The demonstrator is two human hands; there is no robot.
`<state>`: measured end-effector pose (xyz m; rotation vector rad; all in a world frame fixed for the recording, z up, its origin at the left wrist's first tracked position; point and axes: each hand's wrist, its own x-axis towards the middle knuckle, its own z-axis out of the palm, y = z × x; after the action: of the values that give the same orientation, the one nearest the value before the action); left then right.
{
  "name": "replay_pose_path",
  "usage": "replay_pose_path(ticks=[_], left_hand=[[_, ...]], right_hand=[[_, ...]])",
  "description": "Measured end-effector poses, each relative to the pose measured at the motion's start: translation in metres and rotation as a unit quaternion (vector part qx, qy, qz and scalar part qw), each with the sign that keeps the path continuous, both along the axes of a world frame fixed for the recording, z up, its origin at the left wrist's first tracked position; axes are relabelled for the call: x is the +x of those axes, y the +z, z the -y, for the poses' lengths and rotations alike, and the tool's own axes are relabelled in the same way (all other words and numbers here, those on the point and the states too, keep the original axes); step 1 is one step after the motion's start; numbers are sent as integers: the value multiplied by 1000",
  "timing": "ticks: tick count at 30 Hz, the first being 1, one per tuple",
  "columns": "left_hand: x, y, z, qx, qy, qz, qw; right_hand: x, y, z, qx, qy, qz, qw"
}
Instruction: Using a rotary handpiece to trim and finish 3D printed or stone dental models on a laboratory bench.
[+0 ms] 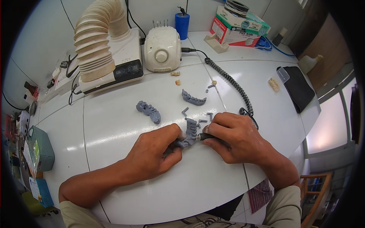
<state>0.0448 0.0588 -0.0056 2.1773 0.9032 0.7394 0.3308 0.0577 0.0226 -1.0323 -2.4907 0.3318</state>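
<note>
white worktop fills the middle of the head view, with a pale wall behind it. at the left edge, a teal basket has pale packets at its opening, its contents too blurred to name; a blue container is below it. two stacked cardboard boxes, closed, are at the upper right, a dark spool on top. a ribbed hose, a white control unit and a blue cylinder line the upper left and top centre.

at the centre, the left hand has its fingers pinched on a grey toothed model, hiding its lower left part. the right hand has its fingers closed round a black handpiece, its metal tip at the model. a coiled cord runs down toward this hand. two more grey models and small grey pieces lie above the hands.
</note>
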Motion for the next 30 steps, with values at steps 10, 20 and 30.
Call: replay_pose_path(ticks=[10,20,30], left_hand=[[1,0,0,4,6,5,1000],[1,9,1,-37,-3,-21,999],[1,10,2,-40,0,-25,999]], right_hand=[[1,0,0,-4,-4,1,1000],[2,-1,0,0,0,0,1000],[2,0,0,-2,3,1,1000]])
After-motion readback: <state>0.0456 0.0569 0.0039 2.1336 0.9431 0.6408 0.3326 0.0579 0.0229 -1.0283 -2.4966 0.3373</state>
